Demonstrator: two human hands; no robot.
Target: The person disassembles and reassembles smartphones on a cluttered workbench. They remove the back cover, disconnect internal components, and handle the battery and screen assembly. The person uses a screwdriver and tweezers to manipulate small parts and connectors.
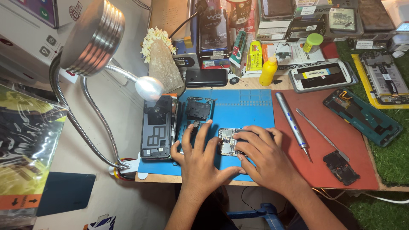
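Under both hands [200, 157] [264, 155] — bare, exposed circuit board [227, 140]

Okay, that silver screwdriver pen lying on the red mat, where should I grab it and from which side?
Probably take the silver screwdriver around the middle of its barrel, coming from above with fingers across it. It lies flat and slanted on the red mat, tip toward you, with bare mat on both sides; the thin metal spudger lies to its right.

Phone repair workshop, opened phones [158, 127], screwdriver [292, 123]
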